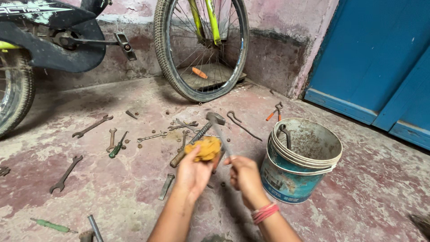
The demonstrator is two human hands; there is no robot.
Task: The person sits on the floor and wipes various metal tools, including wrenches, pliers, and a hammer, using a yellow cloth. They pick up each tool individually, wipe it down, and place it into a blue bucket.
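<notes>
1. The left hand [193,172] is clenched around a yellow rag [205,148], crumpled and stained brown in patches; the rag sits above the palm, over the floor in front of the person.
2. The right hand [242,175] grips a slim metal rod [221,134] by its lower end. The rod is grey, motion-blurred, and slants up and leftward past the rag; whether rod and rag touch cannot be told.
3. A pink band [264,212] circles the right wrist.
4. A plastic bucket [286,179], blue-sided and dirty inside, stands just right of the right hand, a hooked metal piece resting on its rim.
5. Behind the rag a hammer [197,136] lies on the concrete floor [349,201] among scattered rusty wrenches [92,126].
6. A green-handled screwdriver [118,145] lies left of them.
7. A bicycle wheel [201,49] stands at the rear wall.
</notes>
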